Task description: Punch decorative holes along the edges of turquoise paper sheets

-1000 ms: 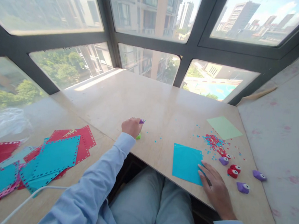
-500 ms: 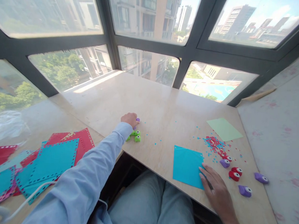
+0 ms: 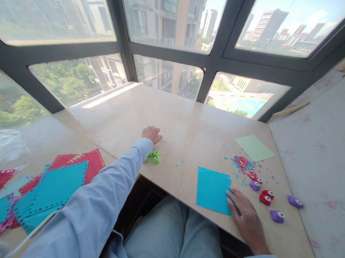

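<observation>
**Hands wide apart on the wooden table**

The left hand (image 3: 151, 134) is stretched out over the wooden table (image 3: 187, 126), knuckles up and fingers curled downward; whether it grips anything underneath cannot be told. Just nearer the person than that hand lie two small green punches (image 3: 154, 156) with googly eyes, close to the sleeve but apart from the hand.

The right hand (image 3: 244, 213) lies flat and open, well to the right of the green punches — its fingertips press on the near right edge of a blue paper square (image 3: 212, 189), holding nothing.

Right of the blue paper square sit purple punches (image 3: 277, 216) and a red punch (image 3: 266, 197), with a scatter of red and blue confetti (image 3: 244, 164) just beyond them. A pale green sheet (image 3: 254, 147) lies farther back. Far left of the green punches rests a heap of red and blue perforated sheets (image 3: 56, 180).
</observation>
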### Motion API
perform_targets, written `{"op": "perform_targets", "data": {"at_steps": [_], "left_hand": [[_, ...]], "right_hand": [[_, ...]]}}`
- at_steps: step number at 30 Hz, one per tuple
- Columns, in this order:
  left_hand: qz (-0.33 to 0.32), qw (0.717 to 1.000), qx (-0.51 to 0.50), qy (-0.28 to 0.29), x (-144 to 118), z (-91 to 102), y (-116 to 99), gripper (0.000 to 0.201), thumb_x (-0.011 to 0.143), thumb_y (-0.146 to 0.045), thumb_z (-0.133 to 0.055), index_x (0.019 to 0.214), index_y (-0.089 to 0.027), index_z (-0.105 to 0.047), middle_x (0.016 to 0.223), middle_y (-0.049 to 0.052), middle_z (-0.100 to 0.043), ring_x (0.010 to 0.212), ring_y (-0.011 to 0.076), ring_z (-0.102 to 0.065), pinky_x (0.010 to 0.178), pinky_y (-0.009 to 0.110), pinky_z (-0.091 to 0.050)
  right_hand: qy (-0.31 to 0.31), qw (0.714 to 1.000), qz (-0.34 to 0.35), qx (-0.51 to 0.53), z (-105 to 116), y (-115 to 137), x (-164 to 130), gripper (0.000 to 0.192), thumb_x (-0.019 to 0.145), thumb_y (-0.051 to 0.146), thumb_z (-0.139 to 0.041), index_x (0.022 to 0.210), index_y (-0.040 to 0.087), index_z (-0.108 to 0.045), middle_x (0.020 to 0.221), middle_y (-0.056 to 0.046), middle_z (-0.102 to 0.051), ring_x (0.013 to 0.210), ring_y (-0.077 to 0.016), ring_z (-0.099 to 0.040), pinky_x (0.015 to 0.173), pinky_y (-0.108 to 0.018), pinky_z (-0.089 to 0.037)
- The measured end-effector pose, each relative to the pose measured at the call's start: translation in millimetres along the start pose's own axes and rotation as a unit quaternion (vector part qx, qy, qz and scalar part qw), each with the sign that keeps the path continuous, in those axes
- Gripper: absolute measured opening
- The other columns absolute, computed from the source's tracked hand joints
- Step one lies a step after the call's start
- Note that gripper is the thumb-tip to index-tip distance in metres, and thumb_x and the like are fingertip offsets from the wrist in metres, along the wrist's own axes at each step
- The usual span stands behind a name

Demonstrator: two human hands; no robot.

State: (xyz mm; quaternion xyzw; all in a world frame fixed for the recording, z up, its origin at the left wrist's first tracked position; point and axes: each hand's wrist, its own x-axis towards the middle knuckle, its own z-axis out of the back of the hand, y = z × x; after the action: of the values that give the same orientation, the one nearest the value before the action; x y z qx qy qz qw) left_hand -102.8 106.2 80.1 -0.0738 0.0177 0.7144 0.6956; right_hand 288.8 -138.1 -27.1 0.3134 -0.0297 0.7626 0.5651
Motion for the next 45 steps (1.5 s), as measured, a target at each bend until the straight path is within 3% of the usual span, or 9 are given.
{"op": "perform_targets", "data": {"at_steps": [7,15,24,28,32,36,39,42,45], "left_hand": [[-0.025,0.999,-0.014,0.041,28.9,-5.4,5.7,0.039,0.085,-0.029,-0.06,0.123,-0.025,-0.066,0.12,0.007,-0.07,0.112,0.0217,-0.063,0.093,0.026,-0.048],[-0.046,0.998,0.01,0.045,24.2,-12.7,11.7,0.042,0.086,-0.015,-0.052,0.125,-0.025,-0.064,0.127,0.01,-0.062,0.111,0.0204,-0.063,0.088,0.023,-0.048],[-0.044,0.991,0.093,0.084,14.6,8.5,-3.9,0.033,0.079,-0.013,-0.061,0.111,-0.019,-0.067,0.121,0.018,-0.066,0.116,0.0329,-0.06,0.093,0.04,-0.048],[-0.063,0.992,0.1,0.051,10.7,20.7,-16.9,0.043,0.081,-0.012,-0.056,0.123,-0.015,-0.061,0.13,0.021,-0.06,0.124,0.0364,-0.053,0.096,0.046,-0.046],[-0.128,0.989,0.052,-0.057,-1.8,25.9,-55.6,0.043,0.085,-0.013,-0.046,0.126,-0.012,-0.059,0.124,0.02,-0.062,0.119,0.0348,-0.054,0.094,0.046,-0.046],[-0.244,0.959,-0.096,-0.103,-44.4,12.5,-126.8,0.038,0.085,-0.015,-0.049,0.12,-0.01,-0.062,0.118,0.018,-0.066,0.115,0.0312,-0.056,0.099,0.045,-0.044],[-0.293,0.9,-0.312,-0.081,-111.4,-15.9,-184.6,0.029,0.085,-0.014,-0.051,0.11,-0.014,-0.065,0.11,0.013,-0.069,0.107,0.0255,-0.06,0.099,0.041,-0.045],[-0.282,0.807,-0.517,0.038,-199.5,-52.4,-223.2,0.019,0.084,-0.017,-0.052,0.099,-0.018,-0.065,0.096,0.007,-0.069,0.088,0.0203,-0.062,0.083,0.035,-0.049],[-0.172,0.73,-0.632,0.197,-279.4,-84.4,-234.7,0.012,0.083,-0.019,-0.053,0.092,-0.017,-0.061,0.09,0.007,-0.066,0.081,0.0178,-0.06,0.074,0.031,-0.048]], "right_hand": [[0.003,1.0,0.0,-0.006,-0.3,0.4,-1.6,0.034,0.098,0.038,-0.048,0.12,0.02,-0.067,0.126,-0.013,-0.067,0.117,-0.0296,-0.062,0.096,-0.05,-0.053],[-0.001,1.0,-0.002,-0.012,-1.3,1.0,-0.4,0.033,0.098,0.037,-0.048,0.119,0.019,-0.067,0.125,-0.013,-0.067,0.116,-0.0294,-0.063,0.095,-0.051,-0.054],[0.013,0.999,-0.046,-0.002,6.0,13.8,7.4,0.029,0.097,0.028,-0.051,0.118,0.021,-0.069,0.127,-0.011,-0.067,0.119,-0.0259,-0.062,0.101,-0.049,-0.052],[0.02,0.998,-0.066,0.012,6.4,15.9,9.0,0.03,0.097,0.026,-0.05,0.119,0.022,-0.069,0.129,-0.01,-0.066,0.12,-0.0259,-0.06,0.104,-0.05,-0.049],[0.021,0.995,-0.086,0.038,7.1,17.8,9.8,0.03,0.096,0.026,-0.051,0.119,0.025,-0.07,0.129,-0.009,-0.065,0.121,-0.0263,-0.059,0.106,-0.05,-0.047],[-0.013,0.989,-0.116,0.093,9.8,17.4,8.6,0.028,0.094,0.028,-0.055,0.117,0.025,-0.071,0.13,-0.011,-0.065,0.122,-0.0269,-0.059,0.104,-0.051,-0.048],[-0.058,0.972,-0.16,0.163,14.3,14.4,7.1,0.027,0.091,0.032,-0.06,0.114,0.026,-0.072,0.128,-0.011,-0.066,0.119,-0.0264,-0.061,0.101,-0.049,-0.05],[-0.1,0.94,-0.216,0.244,19.8,12.6,5.8,0.023,0.089,0.036,-0.062,0.105,0.025,-0.075,0.116,-0.009,-0.071,0.11,-0.0252,-0.065,0.098,-0.047,-0.051],[-0.156,0.882,-0.314,0.316,23.4,19.3,3.8,0.023,0.087,0.04,-0.064,0.096,0.022,-0.076,0.104,-0.009,-0.074,0.1,-0.0243,-0.067,0.093,-0.045,-0.051]]}}
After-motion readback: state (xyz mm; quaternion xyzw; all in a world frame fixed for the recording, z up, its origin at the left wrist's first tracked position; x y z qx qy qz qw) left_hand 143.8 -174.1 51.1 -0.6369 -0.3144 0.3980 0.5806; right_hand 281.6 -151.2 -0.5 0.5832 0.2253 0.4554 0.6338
